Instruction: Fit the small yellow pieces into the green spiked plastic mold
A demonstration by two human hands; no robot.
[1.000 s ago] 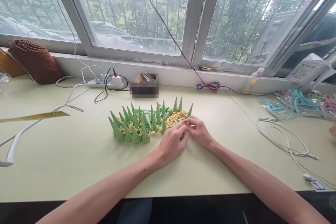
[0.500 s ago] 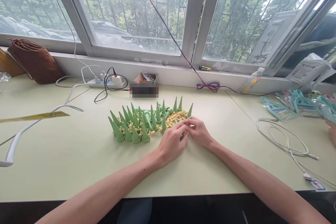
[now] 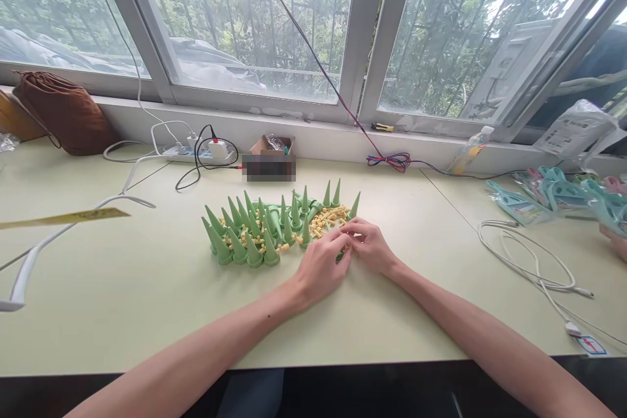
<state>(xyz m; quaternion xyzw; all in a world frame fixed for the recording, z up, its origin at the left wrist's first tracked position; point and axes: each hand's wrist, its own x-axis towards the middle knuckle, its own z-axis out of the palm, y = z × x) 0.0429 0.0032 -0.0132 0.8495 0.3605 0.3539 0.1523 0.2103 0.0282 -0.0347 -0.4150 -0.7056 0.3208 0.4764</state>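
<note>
My left hand (image 3: pixel 323 264) is closed around a green plastic cone, of which only small green parts show past the fingers. Against its fingertips, my right hand (image 3: pixel 368 245) is pinched, and whatever it grips is hidden. Just beyond both hands lies a pile of small yellow plastic fittings (image 3: pixel 323 221). Several green cones (image 3: pixel 255 253) stand upright on their wide bases to the left, with yellow fittings scattered among them. One more green cone (image 3: pixel 354 206) stands right behind my right hand.
A power strip (image 3: pixel 200 155) with cables, a small cardboard box (image 3: pixel 272 145) and a brown drawstring bag (image 3: pixel 66 114) are at the back. On the right lie a white cable (image 3: pixel 531 258), a bottle (image 3: pixel 470 151) and bagged turquoise tools (image 3: pixel 522 201). Another person's hand (image 3: pixel 612 238) shows at the right edge.
My hands have barely moved and stay together at the same spot. At the far right, the other person's hand and a bagged turquoise item have shifted slightly.
</note>
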